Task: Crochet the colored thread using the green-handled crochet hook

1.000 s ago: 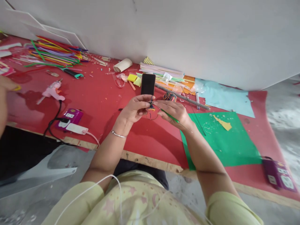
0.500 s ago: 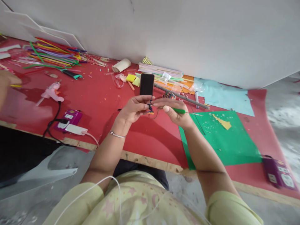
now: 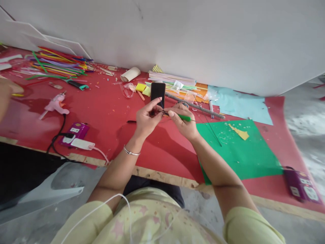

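Basically left hand [image 3: 146,118] pinches small yarn piece [image 3: 162,113], steadying it; right hand [image 3: 183,121] at 3 o'clock grips green stick [image 3: 185,118]; phone [image 3: 157,93] at 12.

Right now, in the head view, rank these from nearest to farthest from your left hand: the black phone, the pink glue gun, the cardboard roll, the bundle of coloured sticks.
From the left hand:
1. Black phone, just beyond the fingers.
2. Cardboard roll, farther back by the wall.
3. Pink glue gun, well off to the left on the red mat.
4. Bundle of coloured sticks, far back left.
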Available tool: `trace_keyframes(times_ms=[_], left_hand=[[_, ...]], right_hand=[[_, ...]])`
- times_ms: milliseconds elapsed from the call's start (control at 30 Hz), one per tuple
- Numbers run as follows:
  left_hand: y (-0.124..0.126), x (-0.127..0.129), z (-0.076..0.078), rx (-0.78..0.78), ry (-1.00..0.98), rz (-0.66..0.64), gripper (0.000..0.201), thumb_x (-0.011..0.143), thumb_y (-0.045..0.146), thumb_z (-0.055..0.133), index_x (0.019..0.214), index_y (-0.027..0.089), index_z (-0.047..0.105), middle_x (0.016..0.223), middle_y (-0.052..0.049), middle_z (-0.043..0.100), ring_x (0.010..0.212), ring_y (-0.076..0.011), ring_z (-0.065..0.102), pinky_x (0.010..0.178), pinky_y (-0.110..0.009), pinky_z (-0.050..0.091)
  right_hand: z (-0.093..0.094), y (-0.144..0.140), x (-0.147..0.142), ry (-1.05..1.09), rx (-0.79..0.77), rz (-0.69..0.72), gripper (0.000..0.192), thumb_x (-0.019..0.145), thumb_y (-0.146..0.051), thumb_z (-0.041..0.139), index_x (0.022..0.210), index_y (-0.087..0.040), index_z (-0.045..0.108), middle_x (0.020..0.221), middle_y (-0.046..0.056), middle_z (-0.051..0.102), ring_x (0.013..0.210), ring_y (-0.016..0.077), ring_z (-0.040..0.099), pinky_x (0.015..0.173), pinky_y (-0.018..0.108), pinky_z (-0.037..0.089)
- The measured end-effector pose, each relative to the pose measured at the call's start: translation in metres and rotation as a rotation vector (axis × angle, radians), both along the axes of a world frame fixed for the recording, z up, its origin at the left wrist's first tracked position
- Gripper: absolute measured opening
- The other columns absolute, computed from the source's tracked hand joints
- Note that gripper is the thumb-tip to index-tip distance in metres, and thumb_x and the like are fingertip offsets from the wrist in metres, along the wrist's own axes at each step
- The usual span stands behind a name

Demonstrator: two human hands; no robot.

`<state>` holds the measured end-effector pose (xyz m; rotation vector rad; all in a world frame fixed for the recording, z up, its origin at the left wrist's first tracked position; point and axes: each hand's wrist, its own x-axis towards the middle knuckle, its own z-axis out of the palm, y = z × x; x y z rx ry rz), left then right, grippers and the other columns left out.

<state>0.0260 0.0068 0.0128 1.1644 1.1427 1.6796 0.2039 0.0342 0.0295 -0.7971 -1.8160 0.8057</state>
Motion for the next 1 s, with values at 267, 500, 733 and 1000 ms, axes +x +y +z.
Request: trace_keyframes(times_ms=[267, 500, 733, 1000], left_hand=[[-0.005, -0.003, 0.001, 0.012, 0.038, -0.070, 0.048, 0.080, 0.030, 0.091, 0.128, 0.025, 0.082, 0.093, -0.003, 0.083, 0.081, -0.0143, 0.072, 0.085, -0.030, 0.061], [-0.007, -0.005, 0.001, 0.001, 0.126, -0.057, 0.040, 0.078, 0.036, 0.095, 0.114, 0.023, 0.087, 0.097, -0.005, 0.084, 0.086, -0.0176, 0.075, 0.086, -0.031, 0.064], [-0.008, -0.007, 0.000, 0.071, 0.279, 0.109, 0.032, 0.085, 0.037, 0.090, 0.115, 0.027, 0.087, 0.098, -0.004, 0.083, 0.091, -0.0182, 0.074, 0.097, -0.033, 0.061], [0.008, -0.007, -0.010, 0.027, 0.037, 0.195, 0.038, 0.081, 0.039, 0.092, 0.118, 0.031, 0.085, 0.079, 0.003, 0.070, 0.066, -0.0090, 0.060, 0.063, -0.023, 0.049]], right_hand=[[-0.001, 0.004, -0.003, 0.216, -0.429, 0.032, 0.056, 0.086, -0.077, 0.076, 0.090, -0.021, 0.081, 0.064, -0.003, 0.064, 0.050, 0.0089, 0.053, 0.047, 0.025, 0.044], [0.007, 0.001, -0.004, 0.249, -0.505, 0.065, 0.055, 0.078, -0.075, 0.085, 0.075, -0.020, 0.077, 0.059, -0.001, 0.069, 0.051, 0.0107, 0.061, 0.048, 0.023, 0.051], [0.002, 0.008, -0.001, 0.285, -0.784, 0.167, 0.053, 0.066, -0.065, 0.096, 0.090, -0.020, 0.081, 0.075, 0.003, 0.080, 0.066, 0.0155, 0.076, 0.049, 0.019, 0.056], [0.003, 0.015, 0.005, 0.390, -0.839, 0.160, 0.031, 0.065, -0.031, 0.089, 0.094, -0.021, 0.084, 0.080, 0.001, 0.082, 0.063, 0.0108, 0.071, 0.050, 0.017, 0.055]])
